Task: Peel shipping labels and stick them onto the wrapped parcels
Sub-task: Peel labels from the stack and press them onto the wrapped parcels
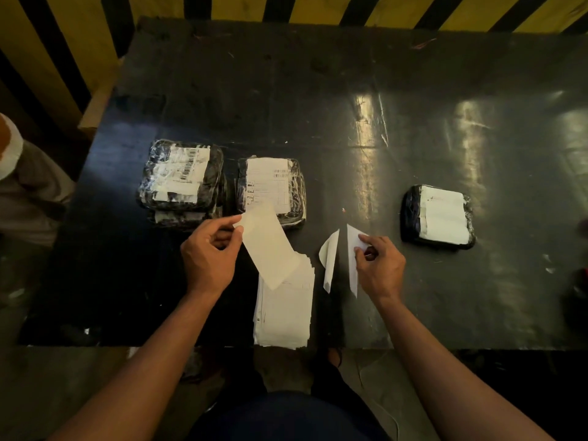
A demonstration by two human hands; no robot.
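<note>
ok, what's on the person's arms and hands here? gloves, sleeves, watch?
Nothing worn that shows. Both forearms are bare right down to the bottom of the picture, with no sleeve edge in view. The left hand and right hand have no gloves, and no watch, wristband or ring is visible.

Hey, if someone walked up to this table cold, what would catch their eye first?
Probably the two hands mid-table: the left hand pinches a pale sheet above the label stack, and the right hand holds another white sheet. Beyond them lie wrapped parcels, one apart at right.
</note>
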